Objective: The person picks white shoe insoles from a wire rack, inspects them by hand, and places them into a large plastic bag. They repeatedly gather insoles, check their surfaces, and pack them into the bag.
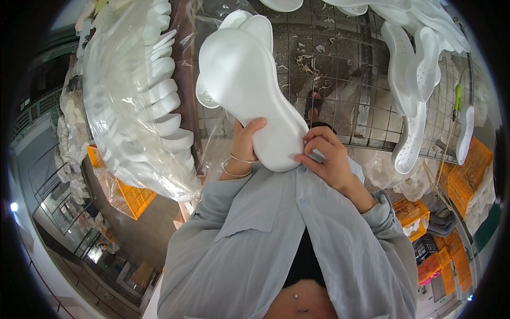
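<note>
A smooth white foam shoe sole (244, 69) is held up in front of my shirt, its wide toe end away from me and its heel close to me. More white soles (259, 31) show behind its toe end. My left hand (245, 142) grips the sole's left side, thumb on top and the other fingers mostly hidden underneath. At the right edge of the heel, my right hand (328, 159) has its thumb and bent fingers closed on the rim; whether a small scrap is between them I cannot tell.
Below the soles is a wire mesh table (340, 69), with pale trimmings on the floor under it. Several perforated soles (410, 69) lie at its right, near a green-handled tool (458, 97). To the left, a clear plastic bag (119, 95) holds rows of soles. Orange crates (411, 212) stand around.
</note>
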A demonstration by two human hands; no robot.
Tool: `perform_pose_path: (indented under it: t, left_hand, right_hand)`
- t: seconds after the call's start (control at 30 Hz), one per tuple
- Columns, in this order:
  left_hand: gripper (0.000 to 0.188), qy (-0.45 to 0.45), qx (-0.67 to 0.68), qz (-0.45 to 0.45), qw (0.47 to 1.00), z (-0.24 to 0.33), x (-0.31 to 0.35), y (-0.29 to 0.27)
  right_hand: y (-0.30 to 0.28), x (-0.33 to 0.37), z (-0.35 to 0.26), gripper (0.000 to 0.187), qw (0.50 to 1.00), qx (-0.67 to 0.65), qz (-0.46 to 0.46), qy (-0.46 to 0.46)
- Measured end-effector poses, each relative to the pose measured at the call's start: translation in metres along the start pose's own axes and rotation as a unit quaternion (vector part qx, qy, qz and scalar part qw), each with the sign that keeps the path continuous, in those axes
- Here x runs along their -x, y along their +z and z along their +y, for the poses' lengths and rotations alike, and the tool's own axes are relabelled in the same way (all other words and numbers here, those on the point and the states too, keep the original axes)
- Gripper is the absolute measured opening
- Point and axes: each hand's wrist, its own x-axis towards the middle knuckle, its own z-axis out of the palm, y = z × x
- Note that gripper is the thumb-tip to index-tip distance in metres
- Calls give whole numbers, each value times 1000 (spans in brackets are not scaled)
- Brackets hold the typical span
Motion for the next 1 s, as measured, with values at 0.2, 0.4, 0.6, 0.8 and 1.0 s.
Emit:
perform_pose_path:
  t: [0.2,0.4,0.6,0.8,1.0]
  left_hand:
    - [57,18,-12,-1,1000,0,-1,1]
    - [57,3,2,12,1000,0,1,3]
    - [55,-16,50,19,998,-2,-3,-3]
    - [55,-30,100,13,994,-4,-6,-9]
    - [57,-5,68,45,997,-1,-2,1]
  right_hand:
    - [-3,-3,-4,29,988,-61,-42,138]
    - [-1,-4,-4,27,983,-99,-4,155]
    - [-5,3,2,23,995,-15,-99,25]
    - [-14,13,0,17,978,-77,31,193]
    - [2,17,-4,15,995,33,45,76]
